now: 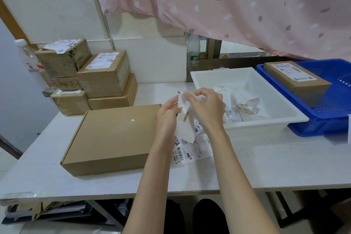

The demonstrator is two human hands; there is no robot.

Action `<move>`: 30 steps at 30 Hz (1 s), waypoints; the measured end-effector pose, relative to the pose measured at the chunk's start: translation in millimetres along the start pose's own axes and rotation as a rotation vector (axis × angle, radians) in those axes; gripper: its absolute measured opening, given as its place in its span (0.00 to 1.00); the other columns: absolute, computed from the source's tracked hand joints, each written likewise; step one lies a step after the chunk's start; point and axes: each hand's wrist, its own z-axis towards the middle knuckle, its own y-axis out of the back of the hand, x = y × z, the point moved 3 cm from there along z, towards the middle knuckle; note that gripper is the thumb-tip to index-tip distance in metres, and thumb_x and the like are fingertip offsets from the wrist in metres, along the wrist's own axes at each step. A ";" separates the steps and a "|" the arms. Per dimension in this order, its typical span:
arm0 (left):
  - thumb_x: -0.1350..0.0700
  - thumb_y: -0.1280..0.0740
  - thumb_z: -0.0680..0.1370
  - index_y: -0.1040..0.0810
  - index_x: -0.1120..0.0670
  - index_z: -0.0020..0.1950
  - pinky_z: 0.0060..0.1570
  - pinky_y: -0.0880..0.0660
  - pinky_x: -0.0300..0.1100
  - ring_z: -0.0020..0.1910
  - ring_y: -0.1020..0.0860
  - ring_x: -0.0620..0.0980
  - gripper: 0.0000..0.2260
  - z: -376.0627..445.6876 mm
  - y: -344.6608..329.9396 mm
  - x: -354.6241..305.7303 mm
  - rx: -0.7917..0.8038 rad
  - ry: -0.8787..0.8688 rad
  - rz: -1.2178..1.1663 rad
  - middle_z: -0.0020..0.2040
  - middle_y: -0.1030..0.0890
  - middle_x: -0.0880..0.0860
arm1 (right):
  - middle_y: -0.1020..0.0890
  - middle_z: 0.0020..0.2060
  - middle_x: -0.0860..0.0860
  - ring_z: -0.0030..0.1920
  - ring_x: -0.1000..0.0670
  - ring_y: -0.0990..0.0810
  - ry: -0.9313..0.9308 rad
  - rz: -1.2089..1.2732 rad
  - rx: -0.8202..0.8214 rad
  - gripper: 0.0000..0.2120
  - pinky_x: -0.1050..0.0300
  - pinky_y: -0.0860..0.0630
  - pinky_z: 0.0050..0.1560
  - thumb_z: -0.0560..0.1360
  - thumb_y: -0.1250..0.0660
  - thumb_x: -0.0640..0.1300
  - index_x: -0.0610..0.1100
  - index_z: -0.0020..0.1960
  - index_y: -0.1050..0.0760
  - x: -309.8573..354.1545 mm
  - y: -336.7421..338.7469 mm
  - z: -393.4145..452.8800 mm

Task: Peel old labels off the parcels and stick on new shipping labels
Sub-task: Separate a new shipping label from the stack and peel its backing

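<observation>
A flat brown parcel [114, 137] lies on the white table [247, 167], its top bare except for a small white scrap. Both hands hold a peeled, crumpled white label [185, 129] above the table just right of the parcel. My left hand [167, 114] pinches the label's left edge. My right hand [207, 108] pinches its top from above. Bits of torn cardboard cling to the label's sticky side. Fresh printed labels [191, 150] lie on the table under the hands.
A white tray [266, 121] with crumpled old labels stands right of the hands. Beyond it a blue basket [322, 119] holds one labelled box [296, 80]. Several labelled parcels [95, 78] are stacked at the back left, beside a plastic bottle [28, 57]. A pink curtain hangs above.
</observation>
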 end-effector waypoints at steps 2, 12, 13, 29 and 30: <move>0.63 0.41 0.79 0.18 0.49 0.55 0.45 0.25 0.45 0.45 0.19 0.51 0.15 -2.0 -1.0 -2.8 -0.019 0.003 -0.051 0.51 0.16 0.54 | 0.25 0.43 0.63 0.60 0.55 0.33 0.066 -0.062 -0.024 0.06 0.55 0.39 0.64 0.73 0.30 0.51 0.49 0.43 0.22 3.7 1.8 -0.1; 0.46 0.35 0.80 0.22 0.57 0.49 0.32 0.28 0.31 0.35 0.22 0.41 0.14 -2.7 2.0 -12.9 -0.159 0.007 0.022 0.44 0.20 0.49 | 0.23 0.44 0.61 0.61 0.57 0.31 0.197 0.025 0.008 0.07 0.55 0.38 0.67 0.70 0.27 0.48 0.57 0.37 0.23 7.4 2.1 -7.2; 0.49 0.34 0.80 0.23 0.57 0.46 0.29 0.28 0.28 0.35 0.23 0.42 0.11 -3.1 1.3 -12.9 -0.164 -0.016 0.019 0.41 0.21 0.49 | 0.21 0.45 0.60 0.62 0.57 0.31 0.204 0.013 0.018 0.06 0.57 0.39 0.66 0.70 0.28 0.48 0.56 0.37 0.23 6.6 0.8 -6.3; 0.64 0.40 0.82 0.33 0.55 0.39 0.43 0.22 0.40 0.35 0.18 0.46 0.12 4.9 -2.8 4.4 0.081 0.027 -0.296 0.35 0.17 0.50 | 0.21 0.33 0.51 0.37 0.52 0.25 -0.168 0.356 -0.006 0.07 0.58 0.29 0.44 0.74 0.30 0.45 0.44 0.38 0.22 -3.8 -4.9 -3.7; 0.64 0.40 0.82 0.34 0.55 0.39 0.44 0.21 0.39 0.36 0.17 0.46 0.12 4.9 -4.2 4.9 0.097 0.033 -0.326 0.37 0.17 0.50 | 0.22 0.31 0.50 0.35 0.52 0.26 -0.192 0.387 -0.010 0.07 0.59 0.29 0.42 0.74 0.30 0.44 0.42 0.39 0.22 -4.0 -3.8 -3.7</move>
